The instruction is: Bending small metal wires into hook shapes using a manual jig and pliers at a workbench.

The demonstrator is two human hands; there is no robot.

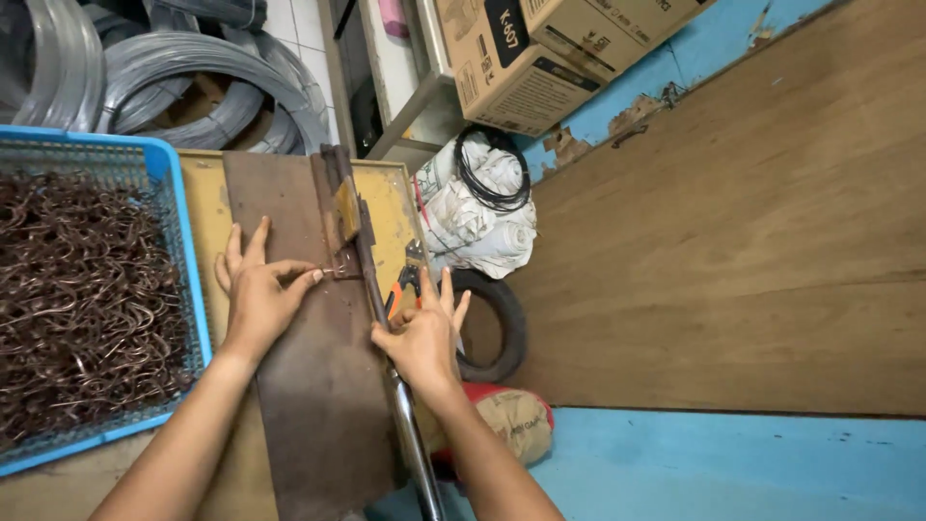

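My left hand rests on a rusty brown metal plate and pinches a small bent wire piece between thumb and forefinger, holding it against the hinged metal bar along the plate's right edge. My right hand grips the long steel lever handle of that bar, fingers partly spread. Orange-handled pliers lie just beyond my right hand on the yellowish bench top.
A blue plastic basket full of several brown bent wire hooks sits at the left. Coils of grey wire lie behind. Cardboard boxes, a cloth bundle with black cable, a rubber ring and a sack stand right.
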